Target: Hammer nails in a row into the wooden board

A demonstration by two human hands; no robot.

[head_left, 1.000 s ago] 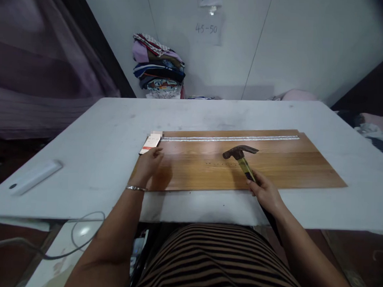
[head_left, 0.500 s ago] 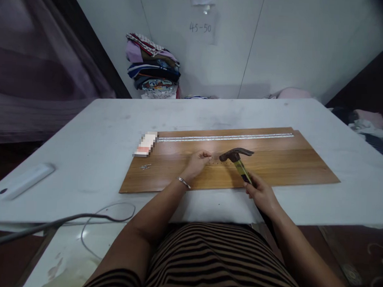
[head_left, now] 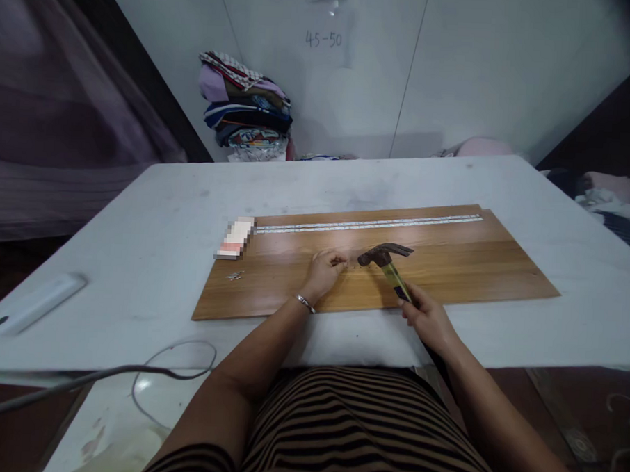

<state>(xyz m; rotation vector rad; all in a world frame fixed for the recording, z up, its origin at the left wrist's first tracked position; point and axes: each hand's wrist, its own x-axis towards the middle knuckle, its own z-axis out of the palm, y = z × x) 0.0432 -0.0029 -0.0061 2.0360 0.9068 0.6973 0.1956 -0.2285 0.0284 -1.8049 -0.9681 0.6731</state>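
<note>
My right hand is wrapped round the yellow-green handle of a claw hammer. The hammer's dark head is raised slightly over the brown wooden board, its striking face pointing left. Just left of that face, my left hand is low over the board with fingertips pinched together. Whatever is between them is too small to make out. A short row of tiny dark points, apparently nails, runs along the board by the hammer head. Several loose nails lie in a small heap near the board's left end.
Two pale measuring strips run along the board's far side. A blurred white-and-red packet sits at its left corner. On the white table rests a long white device. A cable crosses the front left; folded clothes are stacked behind.
The view has shifted slightly. My left hand's fingers have curled a little while staying beside the hammer head. The hammer keeps nearly the same pose in my right hand.
</note>
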